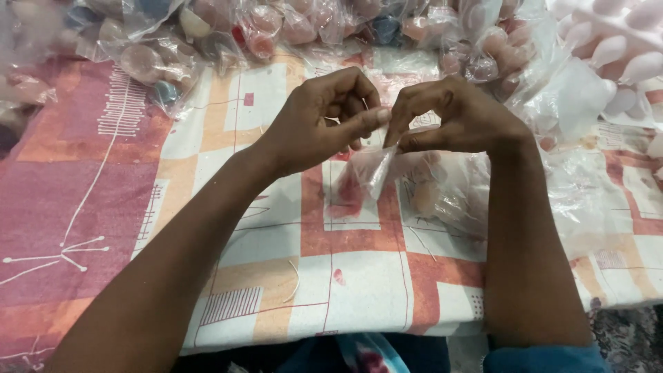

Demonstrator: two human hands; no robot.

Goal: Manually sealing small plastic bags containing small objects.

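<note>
left hand (324,121) + right hand (449,114) pinch clear bag (369,173) top | hangs roughly upright, mouth up | contents blurred

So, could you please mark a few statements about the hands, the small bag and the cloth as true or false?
1. Both hands pinch the top of a small clear plastic bag. True.
2. The left hand rests flat on the cloth. False: it is raised, fingers curled at the bag's top.
3. The patterned cloth is plain white. False: it has pink, orange and white blocks.
4. Many filled clear bags lie heaped beyond the hands. True.
5. The right hand holds scissors. False: it grips only the bag.
</note>
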